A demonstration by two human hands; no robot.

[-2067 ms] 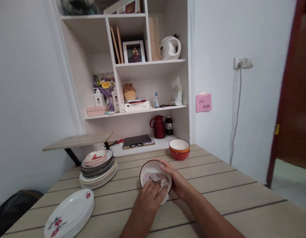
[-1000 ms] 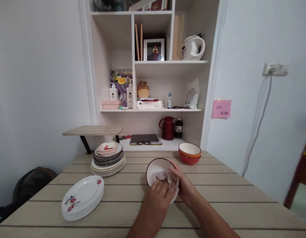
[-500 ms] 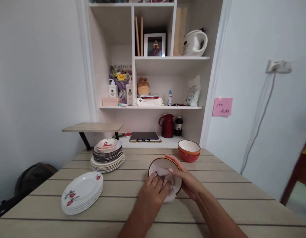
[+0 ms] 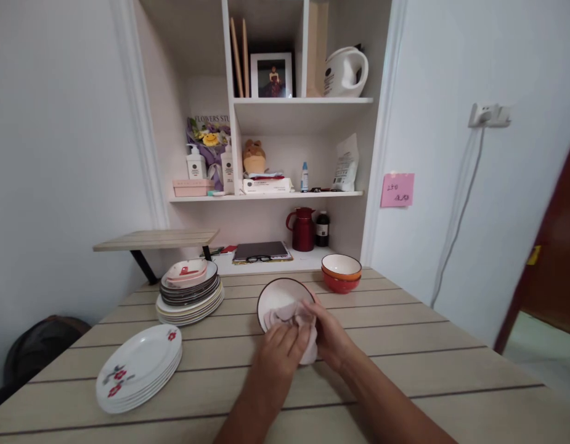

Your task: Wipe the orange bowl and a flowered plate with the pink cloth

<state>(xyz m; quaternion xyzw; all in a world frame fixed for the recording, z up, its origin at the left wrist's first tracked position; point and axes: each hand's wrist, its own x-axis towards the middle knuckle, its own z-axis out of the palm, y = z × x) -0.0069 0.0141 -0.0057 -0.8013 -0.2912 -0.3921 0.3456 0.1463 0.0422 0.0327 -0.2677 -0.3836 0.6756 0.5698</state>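
Observation:
A dark-rimmed bowl (image 4: 278,295), white inside, is tilted toward me above the table. My right hand (image 4: 329,336) grips its right side, thumb over the rim and fingers hidden behind. Bunched in my left hand (image 4: 283,348) is a pale pinkish-grey cloth (image 4: 307,353), pressed against the inside of the bowl near the lower rim. The cloth hangs over the bowl's lower right edge, beneath my right thumb. Beyond my right hand, an orange bowl (image 4: 341,266) sits nested in a red bowl (image 4: 341,285).
White flowered plates (image 4: 141,364) are stacked at the left front. Behind them stands a taller stack of plates (image 4: 191,308) topped with small dishes (image 4: 187,270). A raised wooden shelf (image 4: 155,239) overhangs the table's back left. A laptop (image 4: 260,250) and red jug (image 4: 303,229) are at the back.
The cloth and my left hand have shifted toward the bowl's lower right rim. My right thumb now lies nearer the rim. The whole view has swung slightly right.

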